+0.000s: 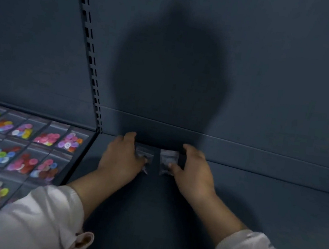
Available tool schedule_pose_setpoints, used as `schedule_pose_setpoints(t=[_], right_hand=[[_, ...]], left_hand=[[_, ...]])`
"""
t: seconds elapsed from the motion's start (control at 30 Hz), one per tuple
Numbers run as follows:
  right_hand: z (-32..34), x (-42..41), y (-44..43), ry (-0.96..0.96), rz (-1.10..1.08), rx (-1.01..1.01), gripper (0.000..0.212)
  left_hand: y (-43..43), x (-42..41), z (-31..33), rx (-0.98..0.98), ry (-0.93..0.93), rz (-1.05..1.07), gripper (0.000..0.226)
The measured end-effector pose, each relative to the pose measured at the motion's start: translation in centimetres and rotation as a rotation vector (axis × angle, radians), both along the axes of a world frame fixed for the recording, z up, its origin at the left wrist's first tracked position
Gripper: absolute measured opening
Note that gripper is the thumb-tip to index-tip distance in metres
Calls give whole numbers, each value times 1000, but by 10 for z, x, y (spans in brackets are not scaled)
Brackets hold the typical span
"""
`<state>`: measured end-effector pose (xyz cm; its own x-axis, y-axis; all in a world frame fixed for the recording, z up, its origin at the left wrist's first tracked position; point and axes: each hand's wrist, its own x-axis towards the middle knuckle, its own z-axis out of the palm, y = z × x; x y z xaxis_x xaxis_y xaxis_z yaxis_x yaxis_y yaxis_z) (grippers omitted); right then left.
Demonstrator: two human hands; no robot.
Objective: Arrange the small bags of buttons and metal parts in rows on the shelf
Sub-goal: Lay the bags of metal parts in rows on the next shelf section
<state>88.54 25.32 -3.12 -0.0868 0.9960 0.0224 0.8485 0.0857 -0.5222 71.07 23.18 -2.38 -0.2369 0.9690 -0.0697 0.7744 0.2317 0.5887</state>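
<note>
Shelf (263,210): hands (121,158) (194,170) (curled) around bags (145,155) (167,160)

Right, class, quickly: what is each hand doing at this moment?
Left hand: closed, pinching the left small bag.
Right hand: closed, pinching the right small bag.

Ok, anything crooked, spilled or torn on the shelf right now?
Nothing stands out. The button bags lie in even rows, none spilled. The left hand holds one small bag, the right hand a second bag, side by side.
</note>
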Motion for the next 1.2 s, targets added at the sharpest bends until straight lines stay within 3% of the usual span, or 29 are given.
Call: schedule_pose_setpoints(t=[0.13, 0.3, 0.4, 0.77, 0.9, 1.07, 1.2], right_hand=[[-6, 9, -16, -142, 258, 192, 51], [-15, 10, -25, -360, 539, 45, 65], [-15, 13, -26, -385, 557, -24, 63], [-13, 15, -24, -409, 560, 13, 64], [-15, 14, -24, -403, 559, 16, 89], [-15, 15, -24, -402, 531, 6, 64], [-12, 15, -25, -409, 529, 3, 62]], left_hand=[[-12, 3, -5, 156, 257, -205, 56], [-28, 8, -19, -76, 452, -494, 61], [-30, 8, -25, -133, 464, -513, 66], [-23, 17, -24, -134, 453, -476, 65], [-20, 16, -25, -128, 459, -483, 64], [-17, 13, -25, -126, 448, -495, 64], [-16, 13, -26, -130, 445, -506, 64]])
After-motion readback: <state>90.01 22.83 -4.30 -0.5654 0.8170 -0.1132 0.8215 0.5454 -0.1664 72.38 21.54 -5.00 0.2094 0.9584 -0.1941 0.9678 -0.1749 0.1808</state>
